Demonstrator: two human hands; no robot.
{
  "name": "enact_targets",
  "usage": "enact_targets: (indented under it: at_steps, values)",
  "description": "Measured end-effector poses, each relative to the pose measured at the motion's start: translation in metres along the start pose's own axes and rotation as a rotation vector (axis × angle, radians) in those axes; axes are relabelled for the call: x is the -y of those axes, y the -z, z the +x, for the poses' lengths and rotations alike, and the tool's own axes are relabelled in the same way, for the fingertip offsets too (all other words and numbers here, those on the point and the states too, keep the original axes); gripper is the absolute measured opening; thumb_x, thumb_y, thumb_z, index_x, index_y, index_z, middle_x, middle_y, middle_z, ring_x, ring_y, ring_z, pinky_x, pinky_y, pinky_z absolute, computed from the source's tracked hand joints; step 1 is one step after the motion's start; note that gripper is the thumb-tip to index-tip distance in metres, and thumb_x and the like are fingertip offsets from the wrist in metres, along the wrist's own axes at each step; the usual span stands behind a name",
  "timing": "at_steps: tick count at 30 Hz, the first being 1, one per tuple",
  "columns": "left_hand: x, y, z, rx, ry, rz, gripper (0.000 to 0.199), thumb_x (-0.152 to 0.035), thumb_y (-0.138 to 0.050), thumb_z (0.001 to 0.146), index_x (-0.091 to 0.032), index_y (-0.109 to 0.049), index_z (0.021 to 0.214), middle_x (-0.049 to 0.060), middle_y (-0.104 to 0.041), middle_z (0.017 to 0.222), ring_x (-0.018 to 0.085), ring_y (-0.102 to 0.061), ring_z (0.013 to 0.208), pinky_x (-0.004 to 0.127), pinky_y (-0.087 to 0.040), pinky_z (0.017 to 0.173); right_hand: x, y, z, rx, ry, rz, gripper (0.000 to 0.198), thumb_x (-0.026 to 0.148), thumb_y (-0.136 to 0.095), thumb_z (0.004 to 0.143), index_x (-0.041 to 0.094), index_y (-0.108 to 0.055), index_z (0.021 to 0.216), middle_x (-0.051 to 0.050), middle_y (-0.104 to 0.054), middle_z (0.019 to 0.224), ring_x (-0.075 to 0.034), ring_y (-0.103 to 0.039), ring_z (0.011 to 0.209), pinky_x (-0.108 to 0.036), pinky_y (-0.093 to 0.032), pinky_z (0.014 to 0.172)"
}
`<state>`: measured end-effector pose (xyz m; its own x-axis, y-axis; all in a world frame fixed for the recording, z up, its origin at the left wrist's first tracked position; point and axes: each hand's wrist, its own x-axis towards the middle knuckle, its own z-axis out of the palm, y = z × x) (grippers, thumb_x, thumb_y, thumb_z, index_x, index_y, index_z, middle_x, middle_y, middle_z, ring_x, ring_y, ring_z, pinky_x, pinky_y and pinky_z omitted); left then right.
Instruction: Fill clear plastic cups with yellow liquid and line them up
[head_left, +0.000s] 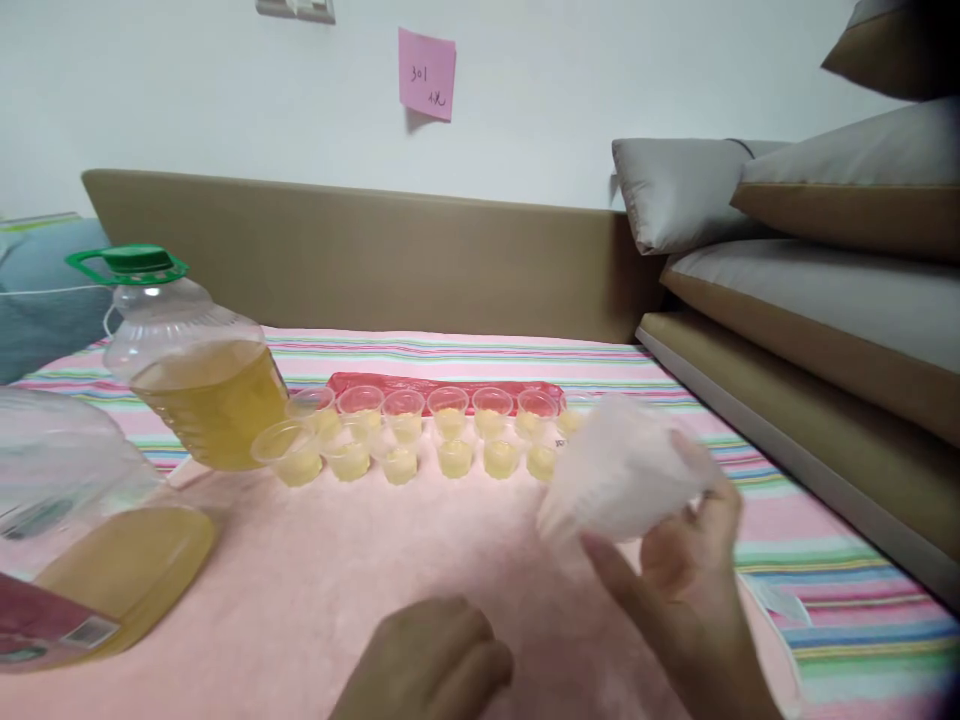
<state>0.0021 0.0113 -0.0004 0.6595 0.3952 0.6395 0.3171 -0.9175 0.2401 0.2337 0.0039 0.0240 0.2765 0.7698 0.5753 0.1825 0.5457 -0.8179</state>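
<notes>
While the right hand [697, 580] grips a blurred white bundle [626, 465], its long axis running roughly left to right before the right end of two rows of plastic cups [455, 458], the left hand [431, 660], loosely closed, lies nearer and left.

Clear, glossy plastic cups [455, 459]

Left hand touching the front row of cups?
Apart. The head view shows a plain stretch of pink cloth between the left hand and the front row of cups.
</notes>
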Motion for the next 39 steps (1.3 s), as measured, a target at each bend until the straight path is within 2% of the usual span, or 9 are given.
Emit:
enact_targets:
  at_steps: [3, 6, 11, 14, 20, 24, 27, 31, 39]
  values:
    - [0.007, 0.024, 0.000, -0.242, 0.221, -0.077, 0.019, -0.044, -0.052, 0.107, -0.026, -0.051, 0.109, 0.000, -0.060, 0.082, 0.015, -0.059, 0.067, 0.027, -0.050, 0.058, -0.016, -0.017, -0.021, 0.148, -0.124, 0.025, 0.087, 0.036, -0.078, 0.103, 0.034, -0.018, 0.166, -0.016, -0.044, 0.154, -0.034, -0.052, 0.139, -0.051, -0.057, 0.109]
    - [0.013, 0.025, -0.008, -0.384, 0.445, -0.116, 0.024, -0.037, -0.060, 0.104, -0.028, -0.051, 0.124, 0.004, -0.060, 0.108, 0.017, -0.062, 0.093, 0.029, -0.056, 0.085, -0.027, -0.028, -0.039, 0.219, -0.195, -0.019, 0.085, 0.039, -0.079, 0.102, 0.035, -0.021, 0.164, -0.014, -0.048, 0.151, -0.035, -0.052, 0.138, -0.057, -0.053, 0.113]
    - [0.014, 0.018, -0.012, -0.392, 0.650, -0.325, 0.058, -0.044, -0.074, 0.097, -0.039, -0.041, 0.144, 0.007, -0.048, 0.150, 0.028, -0.049, 0.142, 0.049, -0.046, 0.116, -0.036, -0.042, -0.060, 0.307, -0.217, -0.114, 0.084, 0.039, -0.079, 0.100, 0.036, -0.024, 0.164, -0.011, -0.046, 0.152, -0.036, -0.048, 0.142, -0.061, -0.046, 0.118]
    - [0.012, 0.019, -0.011, -0.379, 0.697, -0.401, 0.060, -0.044, -0.077, 0.095, -0.042, -0.041, 0.143, 0.006, -0.048, 0.152, 0.031, -0.047, 0.145, 0.059, -0.041, 0.119, -0.038, -0.045, -0.064, 0.344, -0.227, -0.101, 0.085, 0.037, -0.079, 0.099, 0.035, -0.024, 0.163, -0.011, -0.047, 0.152, -0.035, -0.049, 0.141, -0.058, -0.047, 0.118]
    - [0.009, 0.017, -0.009, -0.350, 0.739, -0.471, 0.059, -0.042, -0.079, 0.094, -0.044, -0.041, 0.139, 0.002, -0.051, 0.148, 0.029, -0.048, 0.145, 0.060, -0.038, 0.122, -0.034, -0.044, -0.060, 0.369, -0.269, -0.078, 0.088, 0.040, -0.081, 0.096, 0.039, -0.022, 0.162, -0.008, -0.048, 0.151, -0.033, -0.048, 0.141, -0.055, -0.047, 0.118]
    - [0.009, 0.012, -0.009, -0.310, 0.771, -0.483, 0.067, -0.046, -0.083, 0.090, -0.044, -0.040, 0.140, 0.003, -0.048, 0.151, 0.031, -0.046, 0.146, 0.063, -0.035, 0.124, -0.031, -0.036, -0.055, 0.350, -0.252, -0.125, 0.098, 0.055, -0.091, 0.090, 0.036, -0.027, 0.162, -0.010, -0.045, 0.154, -0.036, -0.045, 0.144, -0.056, -0.042, 0.121]
    - [0.008, 0.010, -0.008, -0.291, 0.768, -0.543, 0.068, -0.047, -0.083, 0.090, -0.042, -0.037, 0.140, 0.005, -0.047, 0.152, 0.032, -0.045, 0.147, 0.065, -0.033, 0.124, -0.024, -0.027, -0.044, 0.320, -0.129, -0.129, 0.102, 0.067, -0.090, 0.090, 0.033, -0.029, 0.164, -0.012, -0.041, 0.157, -0.038, -0.042, 0.146, -0.056, -0.042, 0.120]
    - [0.007, 0.011, -0.006, -0.266, 0.755, -0.591, 0.072, -0.047, -0.085, 0.088, -0.043, -0.036, 0.140, 0.004, -0.047, 0.151, 0.033, -0.044, 0.148, 0.067, -0.036, 0.123, -0.008, -0.017, -0.021, 0.314, 0.028, -0.112, 0.095, 0.054, -0.089, 0.096, 0.032, -0.027, 0.165, -0.013, -0.042, 0.157, -0.037, -0.040, 0.147, -0.056, -0.039, 0.122]
    - [0.001, 0.013, -0.007, -0.237, 0.743, -0.545, 0.069, -0.045, -0.081, 0.091, -0.044, -0.034, 0.141, 0.004, -0.048, 0.149, 0.033, -0.046, 0.148, 0.066, -0.042, 0.121, 0.004, -0.020, -0.010, 0.370, -0.022, -0.166, 0.079, 0.044, -0.090, 0.091, 0.039, -0.042, 0.154, -0.004, -0.051, 0.148, -0.031, -0.046, 0.143, -0.051, -0.040, 0.121]
